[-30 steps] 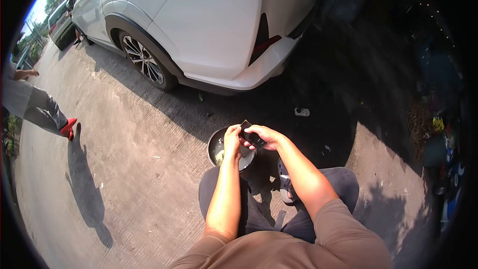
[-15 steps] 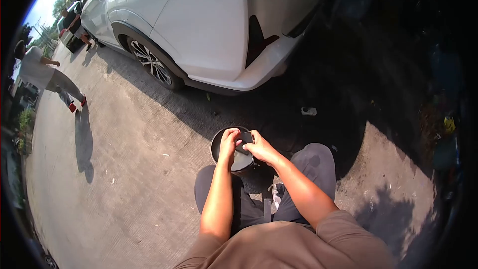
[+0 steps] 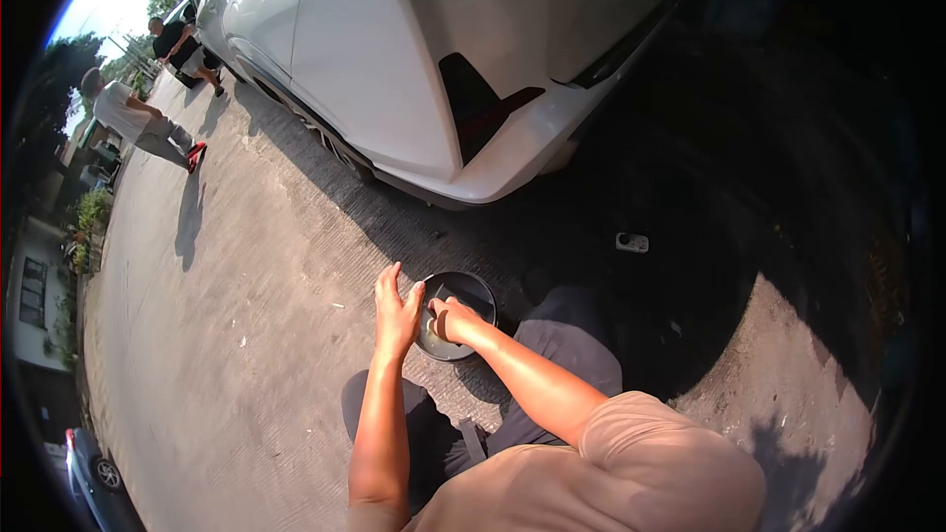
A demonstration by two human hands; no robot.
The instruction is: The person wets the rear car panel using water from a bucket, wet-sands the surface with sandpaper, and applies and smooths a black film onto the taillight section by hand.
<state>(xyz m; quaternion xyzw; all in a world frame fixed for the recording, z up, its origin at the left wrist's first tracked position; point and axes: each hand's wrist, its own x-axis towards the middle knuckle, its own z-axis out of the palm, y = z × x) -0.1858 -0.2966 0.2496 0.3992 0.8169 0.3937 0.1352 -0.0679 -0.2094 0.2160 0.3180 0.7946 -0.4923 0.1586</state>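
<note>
A dark round basin (image 3: 480,286) rests on the concrete in front of my knees, with a pale yellowish item partly visible inside near my fingers. My left hand (image 3: 399,313) is raised at the basin's left rim, fingers apart, with nothing in it. Reaching over the basin, my right hand (image 3: 453,319) has its fingers curled; a thin dark flat piece (image 3: 455,294) shows just beyond them. Whether those fingers grip that piece or the pale item is hidden.
A white car (image 3: 365,69) stands ahead, its rear corner beyond the basin. A small white object (image 3: 632,242) lies in its shadow. Two people (image 3: 148,122) (image 3: 187,47) are on the road at upper left. Another car (image 3: 94,478) is at lower left.
My hands have moved apart; the left opened and shifted left, the right lowered into the basin. The dark flat piece left the left hand. The view has turned, and the person in red shoes is farther off.
</note>
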